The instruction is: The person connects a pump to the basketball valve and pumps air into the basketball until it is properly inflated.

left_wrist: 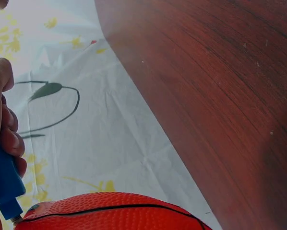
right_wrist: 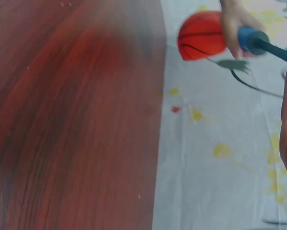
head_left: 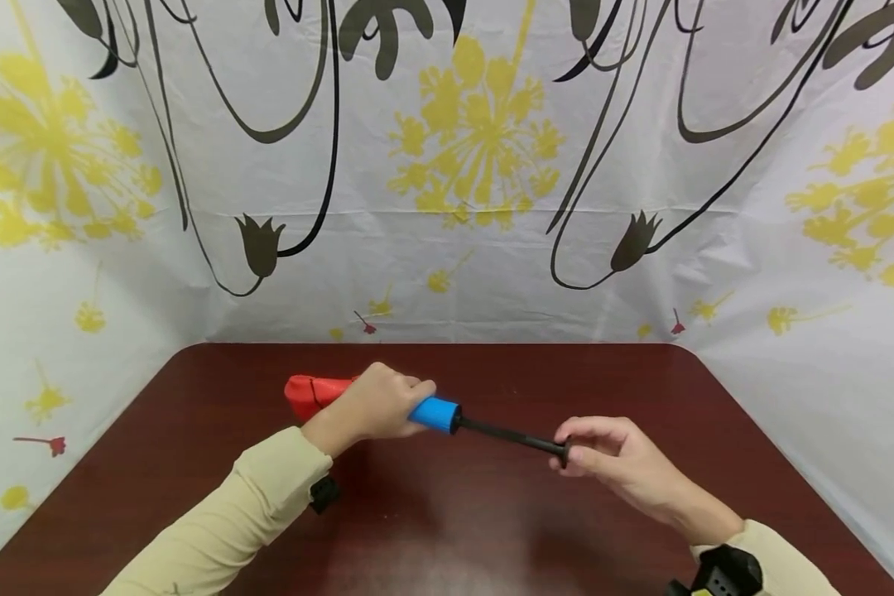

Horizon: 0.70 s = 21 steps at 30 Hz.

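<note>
My left hand point(head_left: 378, 401) grips the blue barrel of a hand pump point(head_left: 435, 414), fingers curled round it. In the left wrist view, the pump's blue end point(left_wrist: 8, 189) narrows to a metal tip that meets a red pebbled ball point(left_wrist: 114, 213) with black lines. The ball looks slack in the head view, partly hidden behind my left hand. A black rod point(head_left: 510, 434) extends from the barrel to the right. My right hand point(head_left: 626, 463) pinches the dark knob at the rod's end between thumb and fingers. Both hands hold the pump above the table, tilted down to the right.
A dark reddish-brown wooden table point(head_left: 492, 530) with rounded far corners lies below. White sheeting point(head_left: 447, 306) printed with yellow and grey flowers hangs behind and on both sides. Dark wrist cameras sit on the left wrist point(head_left: 324, 493) and right wrist point(head_left: 726, 571).
</note>
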Motion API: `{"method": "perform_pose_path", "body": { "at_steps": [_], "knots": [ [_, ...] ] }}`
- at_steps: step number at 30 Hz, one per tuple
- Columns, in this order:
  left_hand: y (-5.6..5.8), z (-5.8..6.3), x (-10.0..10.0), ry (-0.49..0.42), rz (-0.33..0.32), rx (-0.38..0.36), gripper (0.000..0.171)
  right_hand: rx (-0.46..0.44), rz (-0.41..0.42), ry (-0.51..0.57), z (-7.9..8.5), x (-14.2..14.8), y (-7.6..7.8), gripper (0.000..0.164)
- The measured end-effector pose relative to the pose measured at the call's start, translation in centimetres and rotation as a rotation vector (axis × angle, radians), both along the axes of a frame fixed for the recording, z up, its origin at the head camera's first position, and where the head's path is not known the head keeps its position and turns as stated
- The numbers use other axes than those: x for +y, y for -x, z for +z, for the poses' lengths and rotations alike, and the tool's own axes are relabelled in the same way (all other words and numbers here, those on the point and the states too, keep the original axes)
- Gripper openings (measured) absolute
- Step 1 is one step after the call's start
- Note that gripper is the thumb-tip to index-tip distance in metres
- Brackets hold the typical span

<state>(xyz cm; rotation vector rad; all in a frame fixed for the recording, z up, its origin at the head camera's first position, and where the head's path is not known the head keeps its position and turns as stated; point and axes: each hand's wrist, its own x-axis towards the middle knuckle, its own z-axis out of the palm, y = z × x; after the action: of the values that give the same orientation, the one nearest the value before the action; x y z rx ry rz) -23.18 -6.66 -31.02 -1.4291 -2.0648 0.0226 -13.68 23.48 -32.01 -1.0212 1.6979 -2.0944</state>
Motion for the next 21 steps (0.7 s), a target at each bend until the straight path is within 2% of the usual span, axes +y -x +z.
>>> {"method": "perform_pose_path", "body": {
  "at_steps": [4,8,11,14,16,18,21],
  "knots": [
    [0.2,-0.2,-0.1,-0.01,0.003,-0.035,0.033,-0.019,0.003,-0.004,0.3,0.7,-0.2,0.029],
    [-0.1,-0.1,0.3,0.021,0.028,-0.121,0.03,-0.014,-0.025,-0.007,0.2,0.5,-0.2,0.028],
    [-0.7,0.4,1.1,0.058,0.057,-0.211,0.027,0.044,-0.034,0.021,0.1,-0.5,0.3,0.026],
    [-1.2,1.1,1.9,0.058,0.076,-0.278,0.025,0.121,-0.072,0.027,0.0,-2.3,1.3,0.02],
    [-1.4,1.5,2.3,0.048,0.079,-0.296,0.025,0.173,-0.087,0.013,0.0,-3.6,2.0,0.018],
    [-1.6,1.7,2.5,0.057,0.082,-0.292,0.025,0.186,-0.091,-0.014,0.0,-4.4,2.4,0.015],
    [-1.7,2.0,2.4,0.093,0.085,-0.271,0.025,0.156,-0.058,-0.046,-0.1,-4.9,2.5,0.015]
  ]
}}
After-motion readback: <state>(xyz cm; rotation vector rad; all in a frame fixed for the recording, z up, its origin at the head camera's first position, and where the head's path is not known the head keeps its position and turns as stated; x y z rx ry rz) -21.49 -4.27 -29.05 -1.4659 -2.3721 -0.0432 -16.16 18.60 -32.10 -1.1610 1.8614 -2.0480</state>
